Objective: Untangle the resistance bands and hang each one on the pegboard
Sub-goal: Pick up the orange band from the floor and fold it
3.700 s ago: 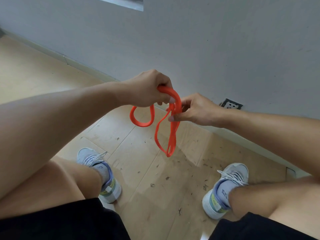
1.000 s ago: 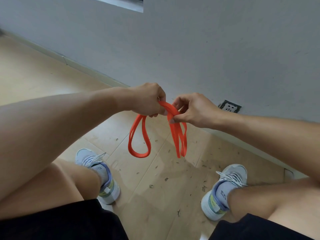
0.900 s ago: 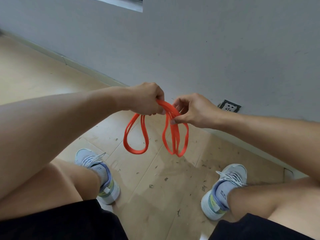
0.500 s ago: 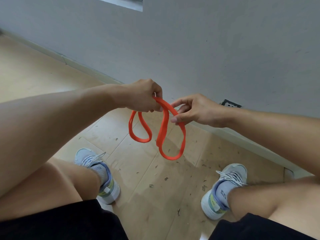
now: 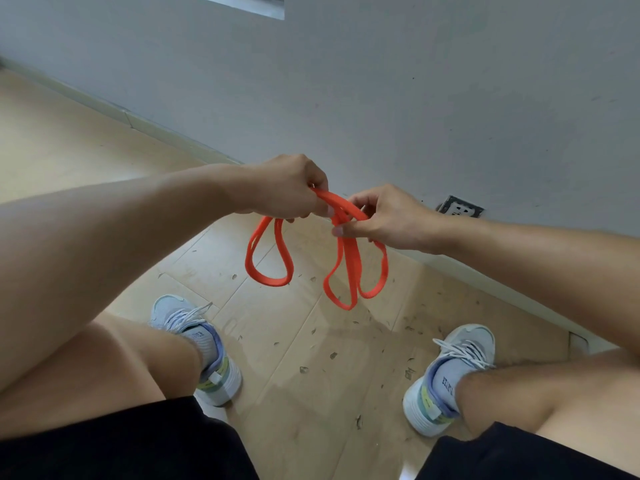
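Orange bands (image 5: 341, 258) twisted, three loops dangling between hands.

The orange bands (image 5: 341, 258) pass inside the left hand (image 5: 287, 190) and behind the fingers of the right hand (image 5: 384, 220), so the place where they cross stays hidden, and it is not possible to count them. A pale panel (image 5: 242, 3) at the upper edge is cut off. The wall socket (image 5: 460, 210) is partly covered by the right wrist. The print on the socks (image 5: 446, 384) is too small to read.
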Available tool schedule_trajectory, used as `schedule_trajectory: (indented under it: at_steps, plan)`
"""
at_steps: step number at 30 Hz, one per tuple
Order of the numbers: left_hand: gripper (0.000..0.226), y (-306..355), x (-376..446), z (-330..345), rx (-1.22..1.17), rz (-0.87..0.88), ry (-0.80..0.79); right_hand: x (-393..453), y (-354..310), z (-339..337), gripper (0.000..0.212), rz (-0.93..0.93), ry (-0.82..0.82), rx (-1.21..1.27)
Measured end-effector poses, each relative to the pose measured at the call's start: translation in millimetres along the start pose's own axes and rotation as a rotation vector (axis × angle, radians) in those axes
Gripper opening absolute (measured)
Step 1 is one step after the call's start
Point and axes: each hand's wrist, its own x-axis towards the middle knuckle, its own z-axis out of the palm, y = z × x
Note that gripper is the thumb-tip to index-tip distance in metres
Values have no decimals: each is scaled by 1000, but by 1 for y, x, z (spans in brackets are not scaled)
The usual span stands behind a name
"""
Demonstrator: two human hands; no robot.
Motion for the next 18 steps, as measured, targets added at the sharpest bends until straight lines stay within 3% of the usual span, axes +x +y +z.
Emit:
schedule_trajectory:
  at_steps: [7,12,18]
  plan:
    - [14,-2,-4,-5,49,19,-129,-1,-1,-4,20,-32,-35,-43]
    - [33,-2,-4,0,54,14,-175,-3,-4,-1,19,-78,-4,-42]
    - [53,-7,-1,-1,-206,-39,-168,-6,-4,4,23,-120,122,-5]
